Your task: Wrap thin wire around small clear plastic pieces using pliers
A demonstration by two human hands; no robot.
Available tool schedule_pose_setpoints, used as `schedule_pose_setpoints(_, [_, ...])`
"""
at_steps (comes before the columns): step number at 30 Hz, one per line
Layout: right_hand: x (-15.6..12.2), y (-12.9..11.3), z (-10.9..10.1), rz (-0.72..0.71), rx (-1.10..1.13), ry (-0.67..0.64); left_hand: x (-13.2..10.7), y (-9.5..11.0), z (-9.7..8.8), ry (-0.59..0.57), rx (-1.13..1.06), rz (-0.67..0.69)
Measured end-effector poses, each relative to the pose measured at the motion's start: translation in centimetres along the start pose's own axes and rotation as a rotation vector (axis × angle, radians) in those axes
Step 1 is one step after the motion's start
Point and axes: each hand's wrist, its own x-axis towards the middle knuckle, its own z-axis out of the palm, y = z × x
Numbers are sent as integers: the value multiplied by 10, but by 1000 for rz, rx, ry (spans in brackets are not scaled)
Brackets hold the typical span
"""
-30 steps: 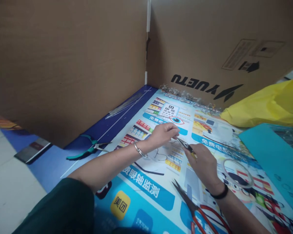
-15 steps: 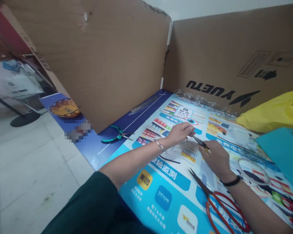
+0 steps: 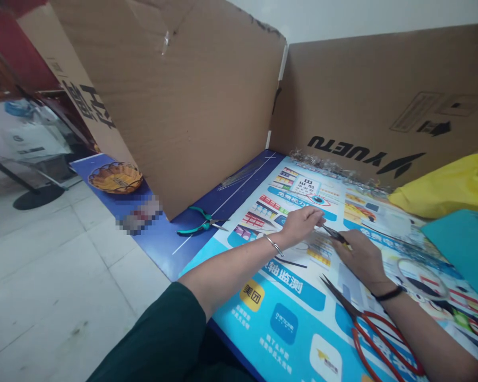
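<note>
My left hand, with a silver bangle at the wrist, is closed in a pinch over the printed sheet. What its fingertips grip is too small to make out. My right hand, with a dark band at the wrist, is wrapped round needle-nose pliers. Their dark jaws point left and reach to the left fingertips. Red-handled scissors lie on the sheet below my right hand, blades toward the upper left. Farther left rest teal-handled pliers with their jaws apart.
Cardboard panels stand at the left and back. Clear, tangled scraps lie along the back panel. At right are yellow material, a teal sheet and a pale ring-shaped coil. A wicker basket sits far left.
The whole view has shifted slightly, so things appear farther right and a little lower. Both hands keep their hold, with the plier jaws still at the left fingertips.
</note>
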Motion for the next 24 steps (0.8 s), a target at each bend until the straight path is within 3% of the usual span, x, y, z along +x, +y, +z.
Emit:
schedule_pose_setpoints(17, [-3,6,-2,61,52,-37,-8,7,1,50,164,119])
schedule_pose_setpoints(24, [-4,10,0,108,96,-99,-8,8,1,31,200,63])
